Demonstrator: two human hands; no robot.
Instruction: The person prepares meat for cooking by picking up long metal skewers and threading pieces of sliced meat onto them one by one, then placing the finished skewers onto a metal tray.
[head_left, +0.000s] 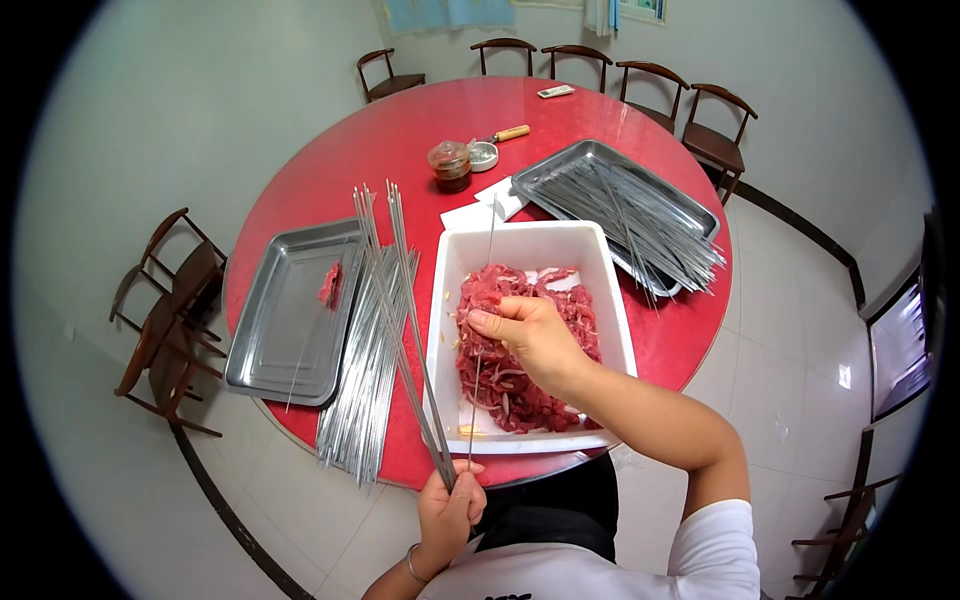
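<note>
My left hand (452, 501) grips a bundle of metal skewers (409, 330) at the table's near edge, their points fanned upward. One single skewer (475, 405) runs from that hand up over a white plastic tub (617, 315). Above the tub my right hand (529, 334) pinches a piece of raw red meat (486, 301) on this skewer, between thumb and fingers. The skewer's tip shows beyond the meat. Sliced raw meat (525, 397) with pale onion-like strips fills much of the tub. A metal tray (277, 322) on the left holds one skewer with meat (330, 286) threaded on it.
Loose skewers (367, 390) lie between tray and tub. Another metal tray (551, 169) at right bears many skewers (637, 225), their ends overhanging. Farther back on the red round table (337, 165) are a lidded jar (451, 166), a small white dish (484, 156), a wooden-handled tool (513, 133) and papers (472, 216).
</note>
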